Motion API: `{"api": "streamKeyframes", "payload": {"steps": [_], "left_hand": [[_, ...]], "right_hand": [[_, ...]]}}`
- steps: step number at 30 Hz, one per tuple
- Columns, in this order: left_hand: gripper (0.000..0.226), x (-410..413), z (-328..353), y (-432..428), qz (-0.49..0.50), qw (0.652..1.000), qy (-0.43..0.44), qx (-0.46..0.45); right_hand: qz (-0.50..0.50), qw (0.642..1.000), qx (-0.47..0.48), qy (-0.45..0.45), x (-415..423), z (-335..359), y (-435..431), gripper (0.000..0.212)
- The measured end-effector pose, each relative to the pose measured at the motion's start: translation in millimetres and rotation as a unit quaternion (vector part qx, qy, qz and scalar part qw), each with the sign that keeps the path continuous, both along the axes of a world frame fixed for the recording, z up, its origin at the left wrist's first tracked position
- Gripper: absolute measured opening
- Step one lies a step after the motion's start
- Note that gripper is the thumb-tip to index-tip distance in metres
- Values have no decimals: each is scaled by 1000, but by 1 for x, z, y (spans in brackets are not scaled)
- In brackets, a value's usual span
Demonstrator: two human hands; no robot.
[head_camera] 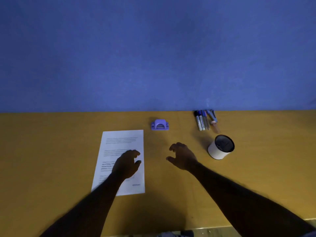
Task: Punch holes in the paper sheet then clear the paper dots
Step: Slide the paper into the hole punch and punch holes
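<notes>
Behind the table (51,151) a blue wall (153,48) fills the upper half of the view, and the brown top spreads wide below it. The printed paper sheet (119,142) lies flat, left of centre. Left hand (127,164) hovers over its middle, fingers (136,153) curled loosely apart, gripping nothing; whether it touches the page, can't tell. Right hand (183,158) is over bare wood just right of the sheet, fingers spread and bent, empty too. A white cup (220,148) stands further right. Markers (206,120) lie by the wall. The purple hole punch (159,124) sits beyond the sheet's far right corner, apart from both hands.
</notes>
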State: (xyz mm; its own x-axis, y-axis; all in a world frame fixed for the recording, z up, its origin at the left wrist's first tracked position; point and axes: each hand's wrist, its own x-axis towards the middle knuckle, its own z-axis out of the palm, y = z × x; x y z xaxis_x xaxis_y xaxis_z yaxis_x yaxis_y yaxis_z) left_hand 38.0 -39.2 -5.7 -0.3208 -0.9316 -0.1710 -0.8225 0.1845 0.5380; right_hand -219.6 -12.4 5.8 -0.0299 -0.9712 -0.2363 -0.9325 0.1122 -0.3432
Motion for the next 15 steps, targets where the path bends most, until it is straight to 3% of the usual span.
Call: {"api": "streamKeyframes", "payload": {"steps": [4, 7, 15], "left_hand": [[38, 37, -6, 6, 18, 1000, -3, 4], [42, 68, -13, 8, 34, 999, -33, -2], [74, 127, -34, 5, 19, 989, -144, -5]], "right_hand": [[-14, 1000, 10, -4, 31, -11, 3, 46], [-39, 998, 18, -56, 52, -16, -1, 48], [-129, 974, 82, -169, 105, -30, -14, 56]]}}
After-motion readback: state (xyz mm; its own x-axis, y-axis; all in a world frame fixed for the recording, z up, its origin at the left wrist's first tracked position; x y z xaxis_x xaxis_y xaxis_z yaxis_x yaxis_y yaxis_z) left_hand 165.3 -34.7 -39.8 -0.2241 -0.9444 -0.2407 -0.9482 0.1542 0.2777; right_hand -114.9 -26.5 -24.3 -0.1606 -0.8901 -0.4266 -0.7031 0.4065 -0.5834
